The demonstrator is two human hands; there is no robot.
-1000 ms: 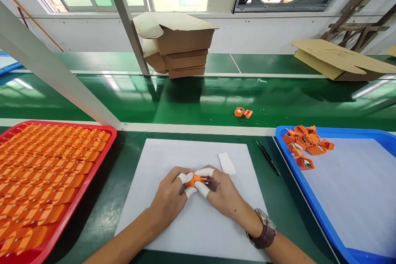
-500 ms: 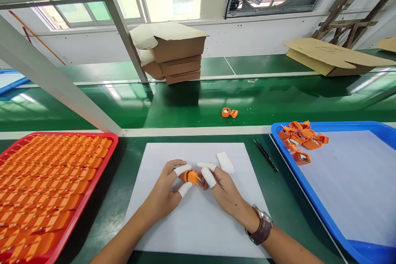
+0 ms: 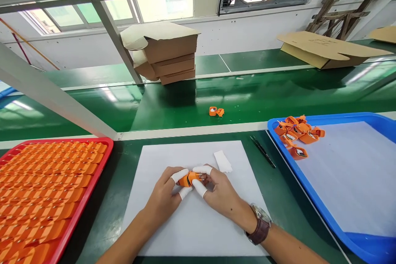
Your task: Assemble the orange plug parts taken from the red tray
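Over a white sheet (image 3: pixel 198 231), both hands hold one small orange plug (image 3: pixel 186 180) with a black band and thin metal pins pointing right. My left hand (image 3: pixel 165 192) pinches its left end between thumb and index finger. On its right end, my right hand (image 3: pixel 221 189) grips with thumb and index finger; its other fingers are curled behind. White finger cots cover the thumb and index finger of each hand. A small white paper piece (image 3: pixel 222 161) lies just beyond my right hand.
A red tray (image 3: pixel 109 148) of orange parts in rows stands left. At right is a blue tray (image 3: pixel 312 198) with several opened orange pieces (image 3: pixel 298 132). A black pen-like tool (image 3: pixel 262 152) lies between sheet and blue tray. Farther back are another orange piece (image 3: pixel 216 111) and stacked cardboard boxes (image 3: pixel 171 51).
My right thumb and index finger have closed onto the plug's right end, where they were apart from its body before. My left hand still holds it. The whole view has shifted slightly.
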